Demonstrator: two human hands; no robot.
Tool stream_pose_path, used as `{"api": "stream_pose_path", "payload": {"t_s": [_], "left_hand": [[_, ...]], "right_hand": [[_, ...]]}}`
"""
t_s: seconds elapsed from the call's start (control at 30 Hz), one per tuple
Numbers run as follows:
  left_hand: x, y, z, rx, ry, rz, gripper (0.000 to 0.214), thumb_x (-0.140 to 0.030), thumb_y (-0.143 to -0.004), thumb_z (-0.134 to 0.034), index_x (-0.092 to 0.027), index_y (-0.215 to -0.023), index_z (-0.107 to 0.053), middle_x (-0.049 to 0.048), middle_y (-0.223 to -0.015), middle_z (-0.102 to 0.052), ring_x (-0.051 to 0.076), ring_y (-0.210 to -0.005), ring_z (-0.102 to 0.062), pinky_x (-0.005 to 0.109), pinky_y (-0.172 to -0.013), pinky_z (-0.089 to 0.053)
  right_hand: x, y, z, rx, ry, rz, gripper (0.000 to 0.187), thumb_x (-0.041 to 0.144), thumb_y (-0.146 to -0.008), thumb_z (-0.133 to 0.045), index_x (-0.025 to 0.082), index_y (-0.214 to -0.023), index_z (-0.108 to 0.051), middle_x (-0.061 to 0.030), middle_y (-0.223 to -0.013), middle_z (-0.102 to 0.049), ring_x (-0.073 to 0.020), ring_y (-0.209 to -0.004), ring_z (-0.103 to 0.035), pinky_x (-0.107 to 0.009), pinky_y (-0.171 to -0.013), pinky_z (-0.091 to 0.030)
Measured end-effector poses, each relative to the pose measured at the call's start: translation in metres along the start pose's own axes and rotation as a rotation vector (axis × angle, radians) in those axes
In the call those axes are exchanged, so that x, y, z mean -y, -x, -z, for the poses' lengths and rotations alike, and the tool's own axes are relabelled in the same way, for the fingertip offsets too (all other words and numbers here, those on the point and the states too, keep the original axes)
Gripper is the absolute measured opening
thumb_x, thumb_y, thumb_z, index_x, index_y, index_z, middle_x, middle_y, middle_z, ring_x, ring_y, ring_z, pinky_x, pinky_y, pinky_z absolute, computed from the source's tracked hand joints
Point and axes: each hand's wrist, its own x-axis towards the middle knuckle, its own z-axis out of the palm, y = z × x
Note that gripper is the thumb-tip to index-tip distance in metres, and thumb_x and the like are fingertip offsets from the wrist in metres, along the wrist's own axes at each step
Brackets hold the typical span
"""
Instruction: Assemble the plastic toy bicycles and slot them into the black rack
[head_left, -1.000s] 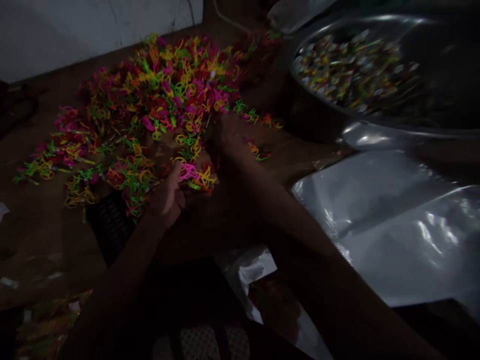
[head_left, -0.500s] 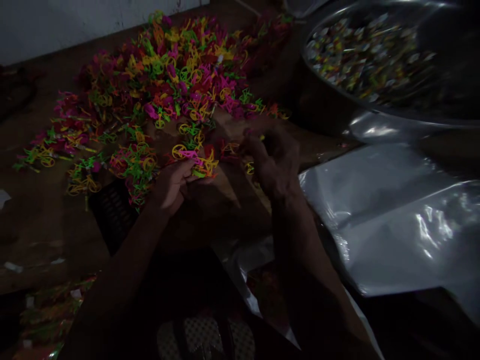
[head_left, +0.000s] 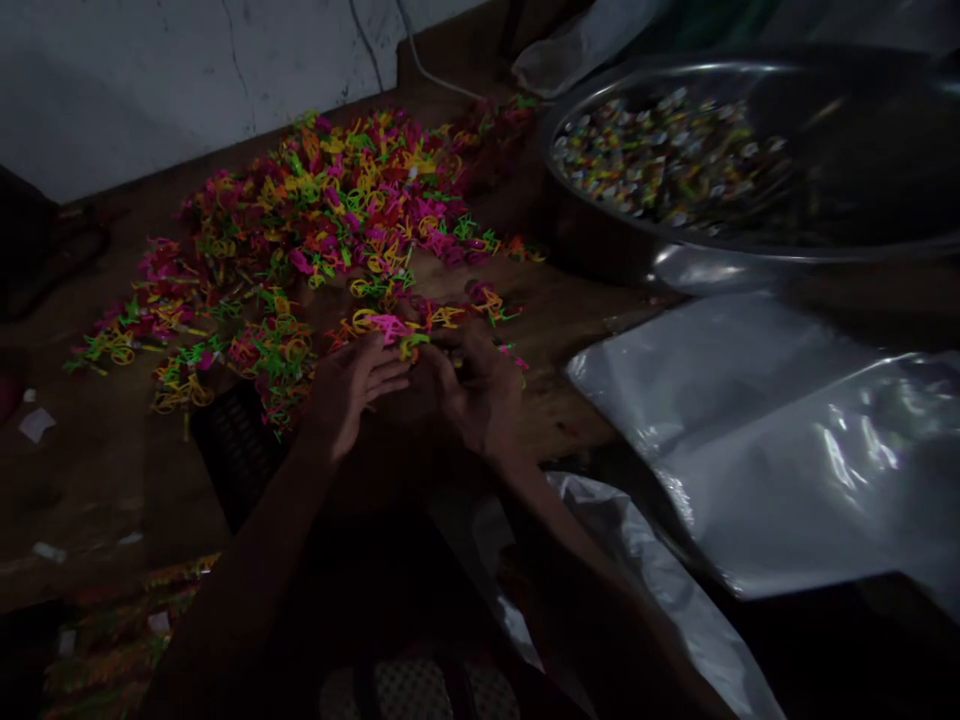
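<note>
We look down on a dim brown work surface that runs back to a scuffed pale wall. At the far right we see a wide metal basin, its left part filled with small, mostly yellow and white pieces. In front of it lies shiny whitish plastic sheeting. Across the middle and left spreads a loose heap of toy bicycles in pink, yellow, green, orange and red, thinning toward the hands. Below the sheeting, beside the right forearm, we find a crumpled white bag; at the lower left lies a dark patch of orange and green pieces.

The left hand is partly open, fingers extended to the right, with a few toy bicycles at its thumb and fingertips; we cannot tell whether it grips them. The right hand sits just beside it, fingers bent inward; shadow keeps us from telling whether it grasps anything. A black slotted tray lies left of the left forearm. Smallest of all, we notice a pink toy bicycle just above the left fingers and a white paper scrap at far left.
</note>
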Motion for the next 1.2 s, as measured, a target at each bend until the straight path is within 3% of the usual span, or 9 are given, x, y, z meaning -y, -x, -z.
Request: {"api": "stream_pose_path", "payload": {"t_s": [0.13,0.23,0.33,0.5,0.63,0.83,1.0,1.1,1.2], "left_hand": [[-0.004,-0.005,0.008,0.051,-0.141,-0.052,0.043,-0.056,-0.085,-0.064,-0.014,-0.094,-0.069,0.0098,-0.087,-0.074,0.019,-0.073,-0.071,0.028,-0.065,-0.056],[-0.003,-0.011,0.013,-0.037,-0.243,-0.189,0.031,-0.042,-0.077,-0.074,-0.017,-0.095,-0.069,0.0056,-0.093,-0.072,0.015,-0.073,-0.068,0.020,-0.056,-0.050],[-0.004,-0.013,0.013,0.029,-0.220,-0.162,0.038,-0.028,-0.068,-0.077,-0.020,-0.104,-0.067,0.0051,-0.116,-0.069,0.018,-0.091,-0.068,0.023,-0.065,-0.055],[-0.009,-0.013,0.011,0.241,-0.111,0.121,0.049,-0.028,-0.072,-0.073,-0.015,-0.118,-0.061,0.0127,-0.111,-0.072,0.019,-0.077,-0.070,0.025,-0.057,-0.051],[-0.007,-0.011,0.011,0.293,-0.067,0.163,0.044,-0.027,-0.072,-0.074,-0.012,-0.112,-0.062,0.0111,-0.092,-0.074,0.016,-0.064,-0.068,0.024,-0.053,-0.049],[-0.003,-0.009,0.016,0.059,-0.189,-0.054,0.030,-0.025,-0.079,-0.074,-0.017,-0.106,-0.064,0.0058,-0.093,-0.074,0.015,-0.063,-0.068,0.025,-0.056,-0.051],[0.009,-0.010,0.015,0.030,-0.470,-0.261,0.012,-0.015,-0.083,-0.064,-0.017,-0.093,-0.070,0.0022,-0.083,-0.073,0.011,-0.061,-0.063,0.022,-0.058,-0.049],[0.018,-0.008,0.009,0.048,-0.611,-0.329,0.008,-0.017,-0.082,-0.066,-0.018,-0.083,-0.073,0.0024,-0.080,-0.073,0.013,-0.070,-0.064,0.022,-0.065,-0.048],[0.021,-0.004,0.003,0.077,-0.547,-0.259,0.007,-0.023,-0.079,-0.073,-0.017,-0.081,-0.074,0.0035,-0.081,-0.073,0.015,-0.077,-0.066,0.022,-0.070,-0.048]], "right_hand": [[0.008,-0.007,0.013,0.060,-0.313,-0.377,0.027,0.046,-0.083,-0.071,0.022,-0.074,-0.064,0.0033,-0.064,-0.059,-0.0108,-0.056,-0.050,-0.026,-0.056,-0.042],[0.013,-0.008,0.015,0.149,-0.568,-0.652,0.042,0.056,-0.069,-0.081,0.021,-0.069,-0.058,0.0056,-0.056,-0.053,-0.0076,-0.047,-0.042,-0.022,-0.044,-0.033],[0.013,-0.009,0.012,0.211,-0.746,-0.791,0.047,0.056,-0.058,-0.088,0.021,-0.068,-0.057,0.0065,-0.055,-0.054,-0.0048,-0.042,-0.037,-0.020,-0.039,-0.027],[0.013,-0.010,0.012,0.287,-0.837,-0.782,0.044,0.051,-0.058,-0.089,0.020,-0.071,-0.059,0.0072,-0.057,-0.054,-0.0033,-0.041,-0.034,-0.020,-0.037,-0.023],[0.011,-0.009,0.008,0.198,-0.842,-0.753,0.048,0.054,-0.057,-0.088,0.022,-0.071,-0.056,0.0084,-0.056,-0.054,-0.0037,-0.039,-0.034,-0.020,-0.036,-0.024],[-0.004,-0.014,0.035,0.011,-0.528,-0.661,0.044,0.056,-0.065,-0.083,0.023,-0.068,-0.055,0.0076,-0.054,-0.048,-0.0057,-0.043,-0.037,-0.020,-0.038,-0.028],[-0.012,-0.015,0.068,-0.094,-0.422,-0.652,0.048,0.050,-0.064,-0.085,0.022,-0.058,-0.047,0.0076,-0.050,-0.042,-0.0055,-0.042,-0.032,-0.020,-0.037,-0.025],[-0.012,-0.010,0.066,-0.053,-0.477,-0.744,0.048,0.053,-0.056,-0.088,0.022,-0.060,-0.052,0.0074,-0.051,-0.046,-0.0059,-0.042,-0.035,-0.021,-0.037,-0.027],[-0.010,-0.005,0.055,-0.029,-0.537,-0.808,0.046,0.054,-0.052,-0.089,0.022,-0.069,-0.061,0.0075,-0.055,-0.051,-0.0070,-0.044,-0.042,-0.020,-0.039,-0.033]]}}
